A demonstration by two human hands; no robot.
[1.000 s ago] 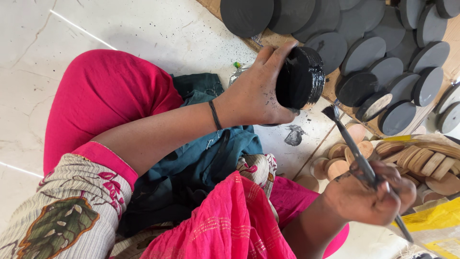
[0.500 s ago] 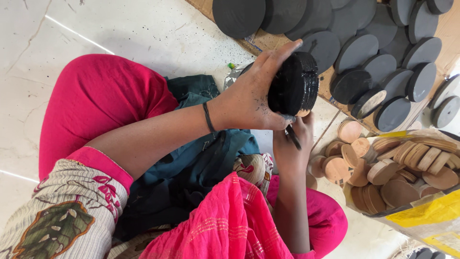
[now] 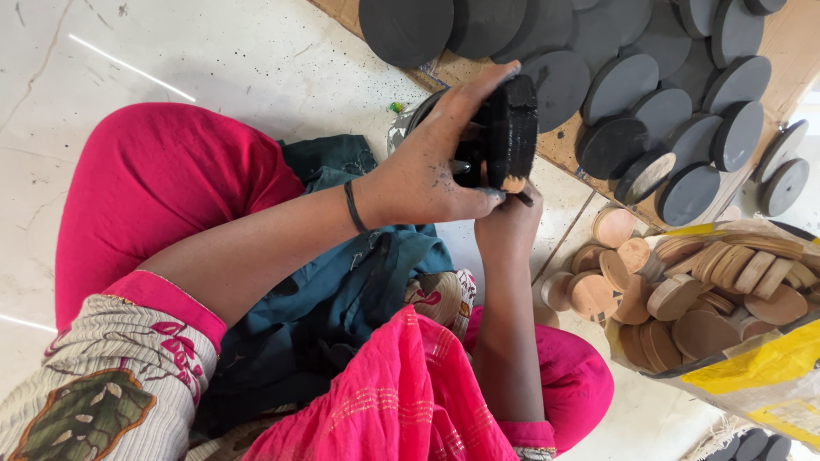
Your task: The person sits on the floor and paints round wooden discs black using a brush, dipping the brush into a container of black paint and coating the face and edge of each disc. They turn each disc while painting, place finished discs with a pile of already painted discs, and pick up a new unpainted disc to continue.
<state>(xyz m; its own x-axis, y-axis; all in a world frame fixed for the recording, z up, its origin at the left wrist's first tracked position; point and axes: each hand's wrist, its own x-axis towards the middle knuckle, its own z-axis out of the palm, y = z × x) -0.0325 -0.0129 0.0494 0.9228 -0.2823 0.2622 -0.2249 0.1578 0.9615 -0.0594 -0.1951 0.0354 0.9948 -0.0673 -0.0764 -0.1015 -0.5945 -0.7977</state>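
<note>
Two hands meet at the centre of the frame, just above the middle. My left hand (image 3: 427, 175) comes in from the lower left and its grip is closed around a round wooden disc (image 3: 511, 132), which stands on edge, its rim turned toward me. The fingers reach over the top of the disc and the thumb presses against its lower edge, so the disc sits at the far, right-hand end of that grip, past my knuckles. Its faces are coated black; a small bare patch of pale wood shows at the bottom of the rim, right by my thumb.

My right hand (image 3: 506, 224) rises from the bottom centre and ends directly under the disc, touching the left thumb. Its fingers are curled shut around something thin and dark, but only a short tip shows, so I cannot tell what it is.

Behind the disc, half hidden by my left hand, sits a dark round tin (image 3: 418, 115) on the white floor (image 3: 213, 60).

Across the upper right, many black-painted discs (image 3: 649, 102) lie overlapping on a brown board (image 3: 564, 149). At the right edge, lower down, unpainted wooden discs (image 3: 683, 290) fill a yellow-trimmed sack (image 3: 752, 367) and spill just beside it, well apart from my grip.
</note>
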